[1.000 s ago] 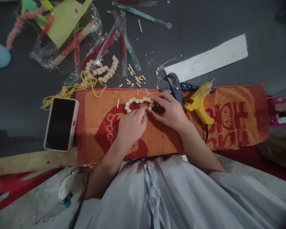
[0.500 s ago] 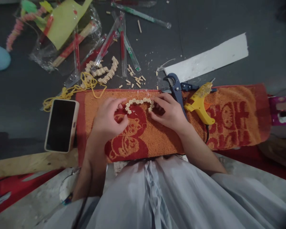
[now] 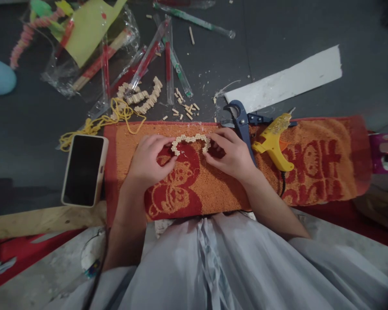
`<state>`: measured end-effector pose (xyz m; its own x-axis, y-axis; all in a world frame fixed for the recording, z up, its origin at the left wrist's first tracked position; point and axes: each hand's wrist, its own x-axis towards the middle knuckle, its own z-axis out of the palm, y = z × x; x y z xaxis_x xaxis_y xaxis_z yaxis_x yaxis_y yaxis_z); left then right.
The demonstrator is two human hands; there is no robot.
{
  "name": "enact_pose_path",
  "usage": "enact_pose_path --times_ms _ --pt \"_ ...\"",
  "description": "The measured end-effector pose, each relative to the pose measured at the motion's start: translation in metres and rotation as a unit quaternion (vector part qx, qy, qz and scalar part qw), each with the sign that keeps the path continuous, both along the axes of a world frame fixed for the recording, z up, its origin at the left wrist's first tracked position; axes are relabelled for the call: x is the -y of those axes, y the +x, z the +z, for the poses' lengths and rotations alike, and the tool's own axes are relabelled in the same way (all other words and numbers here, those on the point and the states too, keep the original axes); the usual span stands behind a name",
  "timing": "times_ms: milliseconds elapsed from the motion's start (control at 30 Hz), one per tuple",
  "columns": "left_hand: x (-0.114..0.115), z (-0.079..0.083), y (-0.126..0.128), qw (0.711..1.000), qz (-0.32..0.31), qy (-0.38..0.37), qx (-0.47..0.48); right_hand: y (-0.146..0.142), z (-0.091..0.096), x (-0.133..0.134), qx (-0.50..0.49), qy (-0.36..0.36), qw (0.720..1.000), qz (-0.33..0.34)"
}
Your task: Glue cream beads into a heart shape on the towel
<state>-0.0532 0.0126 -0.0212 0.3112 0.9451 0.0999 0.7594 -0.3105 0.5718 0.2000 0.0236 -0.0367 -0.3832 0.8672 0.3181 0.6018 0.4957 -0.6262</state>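
Observation:
A curved strip of short pale wooden stick pieces (image 3: 190,138), joined side by side in an arch, lies between my hands over the orange and red towel (image 3: 223,189). My left hand (image 3: 148,163) has its thumb and index finger closed about the left end of the strip. At the right end, my right hand (image 3: 231,155) pinches it between thumb and fingers. A yellow hot glue gun (image 3: 273,144) rests on the towel to the right, beside a dark blue pipe cutter (image 3: 242,125).
A phone (image 3: 85,170) lies left of the towel, near tangled yellow cord (image 3: 118,113). Beyond are more joined stick strips (image 3: 151,97), loose cut pieces (image 3: 189,110), wrapped red and green sticks (image 3: 168,60) and a white board strip (image 3: 287,82). A blue rounded object (image 3: 0,76) is far left.
My left thumb and index finger have closed in to the left end of the strip. My right hand stays at its end. The whole view has shifted slightly.

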Motion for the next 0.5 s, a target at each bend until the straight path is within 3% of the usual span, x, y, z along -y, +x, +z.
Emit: enact_pose_path --times_ms 500 --pt "0.0002 -0.0029 -0.0034 1.0 0.011 -0.006 0.0 0.0003 -0.002 0.0 -0.009 -0.016 1.0 -0.004"
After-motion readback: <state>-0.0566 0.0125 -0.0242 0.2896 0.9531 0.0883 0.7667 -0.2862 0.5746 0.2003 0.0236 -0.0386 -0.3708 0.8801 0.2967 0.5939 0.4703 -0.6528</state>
